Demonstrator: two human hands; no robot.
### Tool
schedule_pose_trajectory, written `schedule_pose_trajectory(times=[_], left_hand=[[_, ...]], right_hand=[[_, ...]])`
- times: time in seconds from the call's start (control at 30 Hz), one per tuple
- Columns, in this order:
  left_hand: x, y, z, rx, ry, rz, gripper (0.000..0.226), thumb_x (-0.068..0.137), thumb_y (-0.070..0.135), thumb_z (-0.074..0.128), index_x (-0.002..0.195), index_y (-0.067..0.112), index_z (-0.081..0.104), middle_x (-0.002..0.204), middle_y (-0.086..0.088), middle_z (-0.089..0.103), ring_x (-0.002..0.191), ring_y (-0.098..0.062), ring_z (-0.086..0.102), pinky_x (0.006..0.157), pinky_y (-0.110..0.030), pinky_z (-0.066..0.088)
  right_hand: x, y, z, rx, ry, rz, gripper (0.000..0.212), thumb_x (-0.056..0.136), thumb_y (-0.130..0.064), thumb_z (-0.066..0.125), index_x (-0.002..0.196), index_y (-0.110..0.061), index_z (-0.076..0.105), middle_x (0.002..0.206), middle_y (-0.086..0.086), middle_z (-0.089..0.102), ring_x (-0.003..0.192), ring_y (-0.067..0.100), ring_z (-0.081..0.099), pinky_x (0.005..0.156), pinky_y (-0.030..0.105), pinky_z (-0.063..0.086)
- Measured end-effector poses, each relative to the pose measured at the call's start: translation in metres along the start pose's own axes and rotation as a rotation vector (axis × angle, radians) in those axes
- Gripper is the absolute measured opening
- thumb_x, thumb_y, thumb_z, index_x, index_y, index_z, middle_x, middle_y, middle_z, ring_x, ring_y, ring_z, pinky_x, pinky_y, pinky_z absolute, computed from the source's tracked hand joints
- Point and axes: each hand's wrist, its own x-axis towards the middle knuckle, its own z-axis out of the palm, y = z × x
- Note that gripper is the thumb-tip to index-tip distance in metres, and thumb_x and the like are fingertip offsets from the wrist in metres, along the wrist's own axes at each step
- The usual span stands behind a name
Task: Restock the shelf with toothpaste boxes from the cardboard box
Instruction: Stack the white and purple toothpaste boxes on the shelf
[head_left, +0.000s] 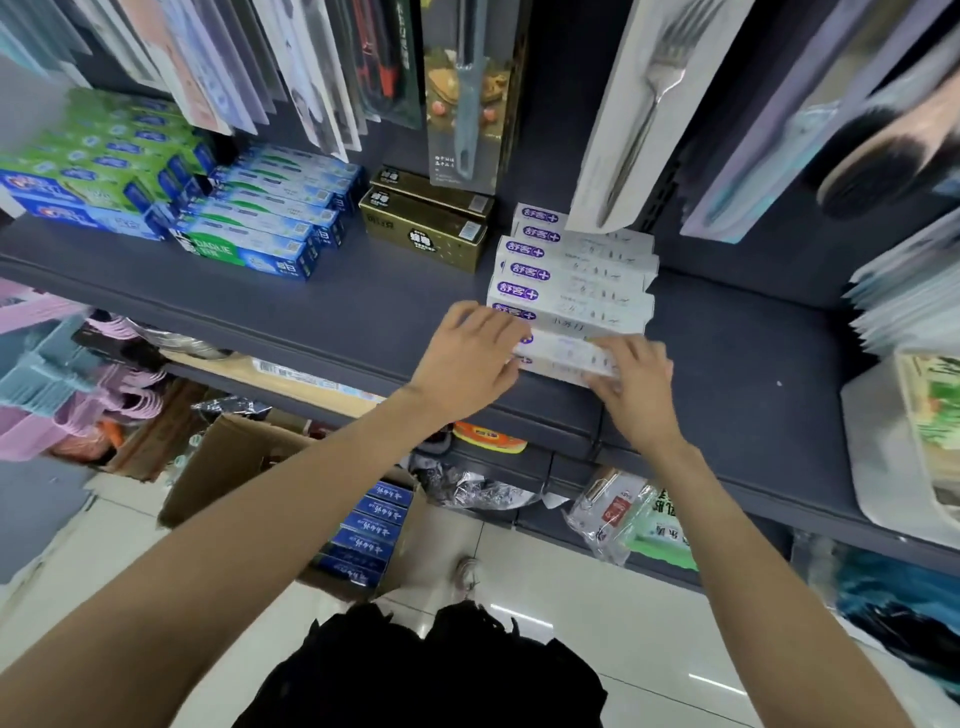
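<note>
Both your left hand and right hand pinch one white purple-logo toothpaste box by its ends, squaring it at six o'clock of the white row.

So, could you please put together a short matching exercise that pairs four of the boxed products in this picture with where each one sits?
Things:
1. white and purple toothpaste boxes
2. gold boxes
3. dark blue boxes
4. green toothpaste boxes

Places:
A. in the cardboard box on the floor
B. far left of the shelf
C. shelf row at the hands, left hand and right hand
D. mid-shelf, below the hanging peeler pack

Pairs: 1-C, 2-D, 3-A, 4-B
</note>
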Motion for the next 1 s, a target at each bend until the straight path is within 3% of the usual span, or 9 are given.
schedule_pose_trajectory(times=[0.13,0.2,0.3,0.37,0.43,0.5,0.6,0.8,1.0], left_hand=[[-0.035,-0.001,0.031,0.005,-0.542,-0.293,0.051,0.095,0.043,0.039,0.140,0.018,0.037,0.143,-0.004,0.042,0.133,-0.024,0.038,0.115,-0.054,0.011],[-0.048,-0.001,0.035,-0.029,-0.666,-0.362,0.058,0.097,0.046,0.035,0.147,0.021,0.024,0.155,0.000,0.023,0.143,-0.020,0.021,0.114,-0.060,0.001],[-0.067,-0.003,0.030,-0.213,-0.500,-0.452,0.052,0.096,0.040,0.042,0.144,0.024,0.034,0.152,0.002,0.030,0.141,-0.017,0.024,0.115,-0.057,0.002],[-0.092,-0.006,0.018,-0.382,-0.265,-0.611,0.039,0.093,0.031,0.051,0.130,0.021,0.052,0.133,-0.001,0.053,0.126,-0.023,0.045,0.112,-0.048,0.023],[-0.129,-0.010,0.001,-0.498,-0.074,-0.787,0.026,0.090,0.024,0.055,0.115,0.018,0.062,0.106,0.000,0.064,0.103,-0.023,0.058,0.091,-0.038,0.045],[-0.176,-0.017,-0.015,-0.584,-0.017,-1.009,0.019,0.092,0.022,0.055,0.109,0.019,0.063,0.089,0.008,0.063,0.088,-0.016,0.060,0.075,-0.029,0.048],[-0.254,-0.038,-0.024,-0.602,-0.020,-1.363,0.017,0.091,0.022,0.057,0.106,0.021,0.064,0.078,0.016,0.059,0.078,-0.008,0.059,0.073,-0.025,0.045],[-0.396,-0.107,0.008,-0.640,0.100,-1.928,0.030,0.087,0.025,0.062,0.116,0.023,0.055,0.092,0.006,0.067,0.088,-0.017,0.066,0.079,-0.033,0.050],[-0.483,-0.177,0.108,-0.831,-0.057,-2.094,0.072,0.085,0.046,0.064,0.143,0.026,0.027,0.119,0.001,0.060,0.104,-0.024,0.060,0.091,-0.037,0.048]], right_hand=[[0.016,0.003,0.017,-0.135,0.168,0.198,0.043,0.079,-0.014,0.068,0.121,-0.017,0.057,0.125,0.019,0.046,0.118,0.040,0.037,0.104,0.054,0.024],[0.012,-0.005,0.019,-0.141,0.223,0.204,0.044,0.079,-0.011,0.064,0.122,-0.013,0.054,0.123,0.021,0.047,0.118,0.038,0.037,0.106,0.053,0.020],[-0.009,-0.036,0.020,-0.066,0.268,-0.017,0.032,0.084,-0.017,0.053,0.115,-0.011,0.059,0.117,0.016,0.052,0.112,0.035,0.042,0.100,0.046,0.028],[-0.029,-0.068,0.033,0.059,0.156,-0.208,0.027,0.086,-0.019,0.048,0.107,-0.011,0.064,0.111,0.011,0.057,0.104,0.029,0.048,0.093,0.041,0.038],[-0.046,-0.102,0.054,0.173,-0.115,-0.304,0.024,0.087,-0.019,0.047,0.103,-0.013,0.065,0.104,0.006,0.062,0.095,0.024,0.054,0.084,0.040,0.046],[-0.057,-0.134,0.080,0.188,-0.435,-0.349,0.018,0.088,-0.015,0.055,0.103,-0.016,0.065,0.097,0.004,0.065,0.087,0.025,0.061,0.073,0.038,0.050],[-0.062,-0.178,0.125,0.065,-0.769,-0.399,0.020,0.089,-0.017,0.058,0.108,-0.020,0.065,0.101,-0.003,0.068,0.091,0.021,0.063,0.072,0.032,0.046],[-0.053,-0.256,0.254,0.058,-0.958,-0.419,0.024,0.093,-0.028,0.056,0.116,-0.023,0.060,0.101,-0.007,0.066,0.094,0.014,0.063,0.073,0.029,0.048],[-0.060,-0.306,0.443,0.038,-0.984,-0.383,0.036,0.091,-0.031,0.060,0.125,-0.018,0.055,0.116,0.003,0.063,0.104,0.019,0.060,0.080,0.032,0.046]])
